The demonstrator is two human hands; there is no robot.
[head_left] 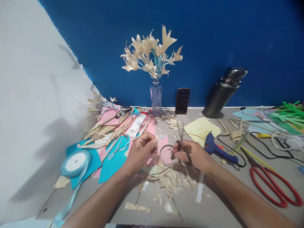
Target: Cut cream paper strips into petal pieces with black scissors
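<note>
My left hand (144, 148) is closed in a pinch on a small pale piece of husk (156, 141), blurred and mostly covered by the fingers. In my right hand (192, 153) are small dark-handled scissors (181, 136), their blades pointing up and away from me. A gap separates the scissors from the pinched piece. Between and below the hands lies a roll of tape (162, 158), seen as a ring on pink paper. Dried husk scraps (174, 182) are strewn on the table nearer to me.
Husk flowers (149, 52) stand in a clear bottle (156, 99) against the blue wall. Beside it are a phone (182, 101) and a dark flask (220, 95). A blue glue gun (219, 150) and red-handled scissors (273, 183) lie right; a ribbon spool (76, 163) lies left.
</note>
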